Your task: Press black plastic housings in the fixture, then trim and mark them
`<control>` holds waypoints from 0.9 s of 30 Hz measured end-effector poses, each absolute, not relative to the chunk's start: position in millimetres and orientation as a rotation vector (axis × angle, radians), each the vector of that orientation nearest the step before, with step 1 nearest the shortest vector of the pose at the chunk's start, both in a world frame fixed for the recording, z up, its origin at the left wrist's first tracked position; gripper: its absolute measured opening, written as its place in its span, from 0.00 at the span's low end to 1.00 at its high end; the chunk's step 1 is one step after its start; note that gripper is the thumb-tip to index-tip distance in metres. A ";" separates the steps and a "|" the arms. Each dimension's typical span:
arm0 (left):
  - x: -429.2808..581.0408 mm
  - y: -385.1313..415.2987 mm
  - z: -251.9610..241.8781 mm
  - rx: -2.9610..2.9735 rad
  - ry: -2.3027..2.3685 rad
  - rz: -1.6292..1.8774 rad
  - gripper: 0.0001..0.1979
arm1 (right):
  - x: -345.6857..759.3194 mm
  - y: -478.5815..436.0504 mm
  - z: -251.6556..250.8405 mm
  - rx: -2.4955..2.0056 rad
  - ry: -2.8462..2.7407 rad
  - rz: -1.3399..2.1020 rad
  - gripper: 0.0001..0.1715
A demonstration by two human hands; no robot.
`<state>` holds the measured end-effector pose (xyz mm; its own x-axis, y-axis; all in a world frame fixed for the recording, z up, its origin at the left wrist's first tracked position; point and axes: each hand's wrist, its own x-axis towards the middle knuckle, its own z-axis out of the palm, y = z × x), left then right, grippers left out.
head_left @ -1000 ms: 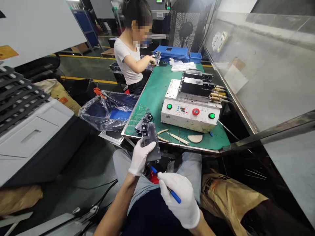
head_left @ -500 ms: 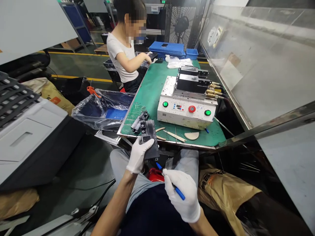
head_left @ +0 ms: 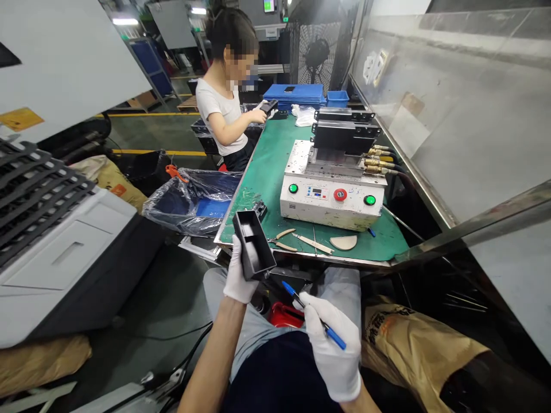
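My left hand [head_left: 239,275], in a white glove, grips a black plastic box-shaped part [head_left: 253,244] from below, its hollow side turned up, just in front of the green table's near edge [head_left: 301,257]. My right hand [head_left: 333,350], also gloved, is closed round a blue pen-like tool [head_left: 313,314] whose tip points up and left toward the part, a short way below it. Both hands hover over my lap. Another black part [head_left: 259,207] lies on the table corner behind the held one.
A white press machine [head_left: 331,198] with two green buttons and a red one stands on the green mat. Wooden sticks [head_left: 312,243] lie before it. A co-worker [head_left: 226,117] sits at the far left table side. A bag-lined blue bin [head_left: 193,201] stands at left.
My left hand has turned the black part over, so its hollow side now faces up. My right hand with the blue tool has drawn slightly down and right, away from the part.
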<state>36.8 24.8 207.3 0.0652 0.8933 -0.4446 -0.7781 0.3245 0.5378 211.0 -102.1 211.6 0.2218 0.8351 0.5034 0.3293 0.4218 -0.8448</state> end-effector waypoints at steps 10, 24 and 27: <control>42.1 16.2 207.2 -0.012 0.225 1.334 0.13 | 176.2 -87.6 222.2 -1.024 -1.280 0.769 0.13; 40.6 11.7 206.7 0.030 0.340 1.401 0.13 | 168.1 -81.7 242.8 -0.900 -1.336 0.738 0.16; 41.4 13.0 208.5 0.016 0.353 1.402 0.14 | 166.3 -83.6 245.5 -0.899 -1.378 0.749 0.15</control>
